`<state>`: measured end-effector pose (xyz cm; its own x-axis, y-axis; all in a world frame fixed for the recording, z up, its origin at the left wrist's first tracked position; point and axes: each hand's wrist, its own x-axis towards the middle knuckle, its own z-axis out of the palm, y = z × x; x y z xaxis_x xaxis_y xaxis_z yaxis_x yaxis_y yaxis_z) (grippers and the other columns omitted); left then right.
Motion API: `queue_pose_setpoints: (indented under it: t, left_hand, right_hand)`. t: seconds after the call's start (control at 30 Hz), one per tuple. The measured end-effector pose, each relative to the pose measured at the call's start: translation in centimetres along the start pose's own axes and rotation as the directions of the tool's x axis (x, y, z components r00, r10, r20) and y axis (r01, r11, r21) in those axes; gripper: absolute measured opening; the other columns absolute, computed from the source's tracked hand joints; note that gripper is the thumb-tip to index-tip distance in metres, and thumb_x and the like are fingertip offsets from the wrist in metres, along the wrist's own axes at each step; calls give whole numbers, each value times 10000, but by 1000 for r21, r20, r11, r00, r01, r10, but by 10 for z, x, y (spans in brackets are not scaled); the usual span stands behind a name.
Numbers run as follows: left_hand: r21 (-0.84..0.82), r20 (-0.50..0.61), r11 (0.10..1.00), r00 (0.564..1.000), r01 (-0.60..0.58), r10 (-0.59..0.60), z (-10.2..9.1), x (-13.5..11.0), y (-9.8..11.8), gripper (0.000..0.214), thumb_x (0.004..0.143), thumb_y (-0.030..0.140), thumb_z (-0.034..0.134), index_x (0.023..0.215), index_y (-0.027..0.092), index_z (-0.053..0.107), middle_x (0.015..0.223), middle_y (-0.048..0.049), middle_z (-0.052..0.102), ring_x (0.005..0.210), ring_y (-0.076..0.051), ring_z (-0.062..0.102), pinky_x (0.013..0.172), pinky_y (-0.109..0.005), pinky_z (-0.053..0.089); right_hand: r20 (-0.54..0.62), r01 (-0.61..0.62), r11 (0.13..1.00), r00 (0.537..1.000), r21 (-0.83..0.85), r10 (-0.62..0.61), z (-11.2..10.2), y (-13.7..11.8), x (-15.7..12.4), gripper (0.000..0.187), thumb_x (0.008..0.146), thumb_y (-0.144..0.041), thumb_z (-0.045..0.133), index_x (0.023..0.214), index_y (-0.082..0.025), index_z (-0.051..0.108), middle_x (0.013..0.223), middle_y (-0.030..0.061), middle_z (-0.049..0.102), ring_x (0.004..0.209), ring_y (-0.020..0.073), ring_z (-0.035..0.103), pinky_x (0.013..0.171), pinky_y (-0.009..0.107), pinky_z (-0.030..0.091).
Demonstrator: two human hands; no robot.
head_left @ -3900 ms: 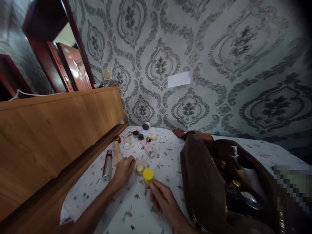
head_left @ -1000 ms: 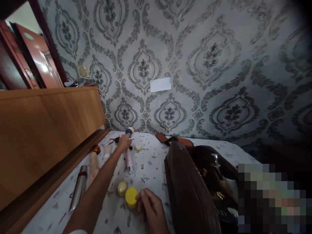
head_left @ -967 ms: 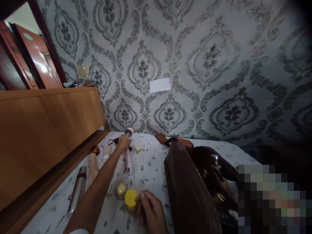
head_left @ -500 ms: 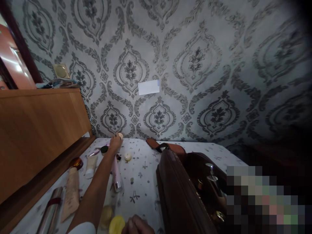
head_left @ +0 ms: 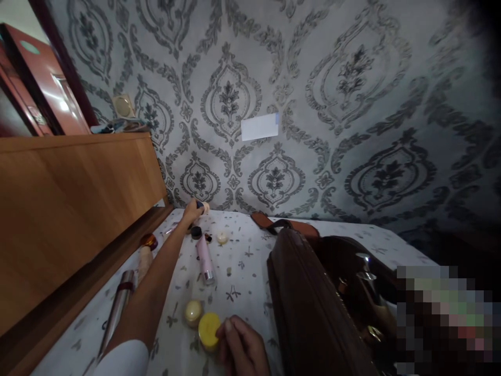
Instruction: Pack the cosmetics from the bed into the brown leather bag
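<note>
Nearest, the right hand [head_left: 243, 344] has its curled fingertips against a yellow-lidded jar [head_left: 210, 332], perhaps to steady it; whether that grip is clamped I can't tell. A pale pot [head_left: 193, 313] sits just beside. Beyond, a pink tube [head_left: 204, 256] lies flat, presumably because it would topple upright. Farthest, near the wall [head_left: 227, 175], the left hand [head_left: 192, 211] touches a blue-lidded jar [head_left: 205, 207], its grip partly hidden, so I can't tell whether it's closed.

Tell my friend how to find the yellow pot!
Start at the big brown bag on the white patterned sheet, then look just left of it in the picture, to the person's right hand. The yellow pot is at that hand's fingertips, near the bottom. Its flat, bright yellow top sets it apart from the pale, creamy round pot beside it.
</note>
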<state>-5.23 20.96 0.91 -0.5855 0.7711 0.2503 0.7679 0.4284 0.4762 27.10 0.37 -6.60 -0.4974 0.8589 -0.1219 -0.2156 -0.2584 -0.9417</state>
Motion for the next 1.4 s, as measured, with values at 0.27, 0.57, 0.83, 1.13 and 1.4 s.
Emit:
queue_pose_setpoints:
  t: [0.27,0.57,0.83,1.13,1.4]
  left_hand:
    - [-208,80,976,996,65,-49,-37,-31,-16,366,974,430,369,1134,159,554,981,-79,666,715,-160,641,553,-246,496]
    - [-398,254,907,967,135,-33,-74,-92,-25,381,923,486,439,1001,153,606,731,-34,625,566,-148,584,465,-239,454]
    - [-588,404,809,875,24,267,-99,-167,-2,466,723,517,685,1049,196,598,925,-31,625,791,-175,594,585,-232,492]
    - [-628,443,760,726,-168,526,-105,-266,52,473,785,434,690,1192,219,579,1119,-53,616,963,-205,576,873,-320,469]
    - [-734,304,656,778,-177,550,-88,-300,50,565,780,466,715,1254,210,541,1215,-96,590,1095,-258,557,942,-350,437]
  right_hand:
    - [205,18,999,979,-42,-9,-13,6,11,649,720,-810,531,690,-164,589,528,-24,506,374,58,362,365,188,245]
    - [138,31,999,990,-25,-27,-3,-15,3,629,657,-808,585,626,-181,542,502,-35,479,385,66,358,372,199,254]
    - [95,49,997,994,51,-54,1,-24,-5,631,685,-807,549,747,-180,554,520,-59,486,372,60,354,362,195,237]
    - [46,29,978,998,206,-39,-1,-16,6,775,668,-899,416,825,-161,593,507,-16,578,322,92,425,338,213,305]
    - [60,49,959,996,279,-68,0,-17,5,728,717,-867,407,808,-176,616,499,5,586,403,157,508,359,251,290]
